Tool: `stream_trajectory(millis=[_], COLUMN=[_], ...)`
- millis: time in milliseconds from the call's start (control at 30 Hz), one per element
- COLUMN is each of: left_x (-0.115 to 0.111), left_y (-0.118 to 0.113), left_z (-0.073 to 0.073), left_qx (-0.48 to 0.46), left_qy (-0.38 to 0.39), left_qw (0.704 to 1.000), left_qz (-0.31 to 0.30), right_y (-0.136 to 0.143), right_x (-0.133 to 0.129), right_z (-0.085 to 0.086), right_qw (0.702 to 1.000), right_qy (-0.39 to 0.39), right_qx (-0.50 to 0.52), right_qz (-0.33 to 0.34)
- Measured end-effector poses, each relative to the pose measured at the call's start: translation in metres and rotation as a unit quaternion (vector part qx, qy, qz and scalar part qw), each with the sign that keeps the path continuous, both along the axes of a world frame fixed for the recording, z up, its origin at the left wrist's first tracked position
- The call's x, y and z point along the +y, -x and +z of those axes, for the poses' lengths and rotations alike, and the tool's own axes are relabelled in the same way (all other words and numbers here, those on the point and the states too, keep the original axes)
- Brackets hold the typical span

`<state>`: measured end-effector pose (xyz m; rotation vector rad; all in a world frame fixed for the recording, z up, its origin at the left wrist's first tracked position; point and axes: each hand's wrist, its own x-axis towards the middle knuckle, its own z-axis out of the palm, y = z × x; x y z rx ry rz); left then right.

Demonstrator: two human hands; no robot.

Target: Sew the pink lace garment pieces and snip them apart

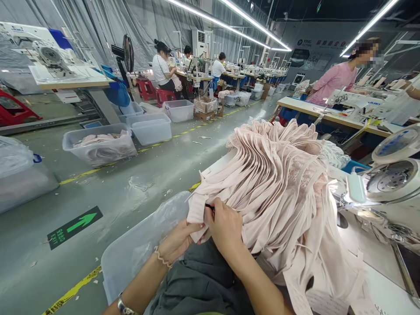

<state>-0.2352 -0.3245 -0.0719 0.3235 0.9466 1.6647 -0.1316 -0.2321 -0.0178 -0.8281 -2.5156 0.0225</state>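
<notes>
A thick heap of pale pink garments (pixel 272 166) with bands and lace, looking like bras, is spread over the sewing table at my front right. My left hand (pixel 180 240) pinches the end of one pale pink band (pixel 197 210) at the heap's near left edge. Close beside it, my right hand (pixel 226 225) is closed at the same band. A small black object (pixel 209 206) shows at its thumb and fingers; its kind is too small to tell. The fingertips of both hands are partly hidden by the fabric.
A sewing machine (pixel 390 183) stands on the right. A translucent bin (pixel 131 253) sits at my left, below the table edge. More bins (pixel 98 146) line the taped aisle. People work at machines farther off; one in a pink top (pixel 337 81) is at the right.
</notes>
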Motion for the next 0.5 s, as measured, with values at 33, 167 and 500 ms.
stream_trajectory(millis=[33,167,500], left_x=[0.000,0.002,0.001], left_y=[0.003,0.014,0.004], left_z=[0.002,0.015,0.029], left_qx=[-0.002,-0.065,-0.120], left_qy=[-0.004,-0.027,-0.016], left_qw=[1.000,0.984,0.982], left_qz=[0.029,0.165,0.146], right_y=[-0.002,-0.012,-0.007], right_x=[-0.001,-0.006,-0.014], right_z=[-0.001,-0.002,0.008], right_qw=[1.000,0.995,1.000], right_qy=[0.002,0.013,0.017], right_qx=[0.019,0.092,-0.012], right_qz=[0.006,0.025,0.017])
